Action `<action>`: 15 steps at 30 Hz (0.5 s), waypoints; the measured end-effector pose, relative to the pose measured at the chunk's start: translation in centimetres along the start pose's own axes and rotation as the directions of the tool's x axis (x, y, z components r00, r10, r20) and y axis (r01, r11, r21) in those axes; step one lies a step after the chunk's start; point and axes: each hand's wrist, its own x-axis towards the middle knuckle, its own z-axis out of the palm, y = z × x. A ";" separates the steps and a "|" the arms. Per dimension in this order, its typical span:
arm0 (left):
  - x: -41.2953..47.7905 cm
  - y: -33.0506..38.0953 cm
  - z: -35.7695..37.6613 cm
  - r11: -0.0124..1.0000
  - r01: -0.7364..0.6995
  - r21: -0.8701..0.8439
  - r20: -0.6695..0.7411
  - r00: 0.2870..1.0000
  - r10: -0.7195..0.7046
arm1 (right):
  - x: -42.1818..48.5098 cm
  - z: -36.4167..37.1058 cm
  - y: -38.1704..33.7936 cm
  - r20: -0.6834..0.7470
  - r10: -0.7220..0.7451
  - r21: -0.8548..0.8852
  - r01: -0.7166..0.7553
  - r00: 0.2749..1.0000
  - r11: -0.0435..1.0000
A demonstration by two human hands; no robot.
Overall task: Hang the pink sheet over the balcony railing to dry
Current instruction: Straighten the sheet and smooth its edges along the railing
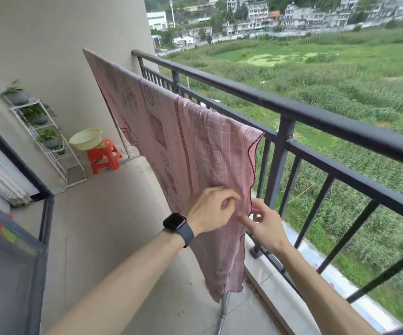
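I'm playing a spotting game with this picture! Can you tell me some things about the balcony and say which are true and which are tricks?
1. A watch is on the left wrist. True.
2. The stool is blue. False: it is orange.
3. A pale green basin sits on the stool. True.
4. The pink sheet lies on the floor. False: it hangs draped beside the railing.
5. The left hand and the right hand both hold the pink sheet. True.
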 end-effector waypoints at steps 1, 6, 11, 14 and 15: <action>0.1 0.1 -1.2 0.999 -0.042 0.027 -0.074 0.996 0.044 | 0.0 0.5 -0.1 -0.034 0.005 -0.050 -0.007 0.999 0.999; 3.4 1.5 -8.4 0.901 -0.249 0.354 -0.489 0.772 0.406 | 0.0 2.3 -0.3 -0.204 -0.044 -0.242 -0.007 0.978 0.970; 8.9 4.5 -13.2 0.877 -0.300 0.375 -0.098 0.928 0.359 | -1.1 2.2 0.3 -0.229 -0.023 -0.159 -0.014 0.973 0.987; 10.7 5.6 -13.7 0.911 -0.357 0.208 -0.019 0.929 0.369 | -1.3 1.7 0.7 -0.266 -0.003 -0.167 -0.043 0.964 0.985; 11.1 6.0 -13.5 0.917 -0.363 0.164 -0.018 0.929 0.370 | -1.2 1.6 0.7 -0.252 0.011 -0.168 -0.055 0.968 0.984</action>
